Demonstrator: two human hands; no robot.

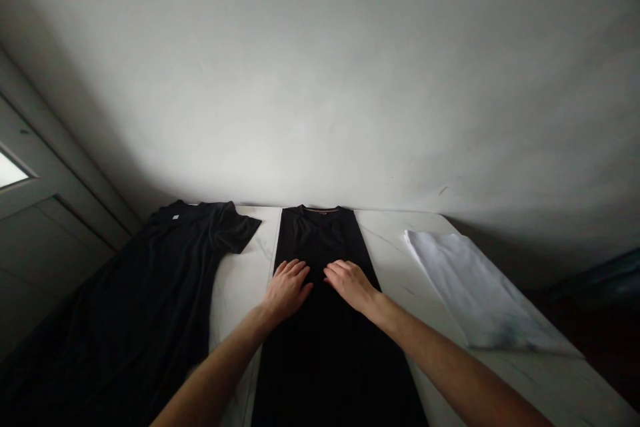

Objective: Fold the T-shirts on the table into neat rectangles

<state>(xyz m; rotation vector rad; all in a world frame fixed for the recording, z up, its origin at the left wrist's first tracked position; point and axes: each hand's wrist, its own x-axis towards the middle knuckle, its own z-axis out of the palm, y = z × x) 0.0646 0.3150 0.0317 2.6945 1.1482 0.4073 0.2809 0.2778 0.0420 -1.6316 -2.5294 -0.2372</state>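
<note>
Middle shirt being supported on table, long axis being directed toward table's far edge; apparently being touched from above by left hand, right hand, neither nearer; fingers loosely extended, nothing being gripped.

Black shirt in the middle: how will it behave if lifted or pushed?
Probably floppy: the black shirt shows soft creases below its neckline. May unfold if lifted: its narrow outline, no sleeves showing, suggests folded sides. Likely slides if pushed: the tabletop looks smooth.
</note>
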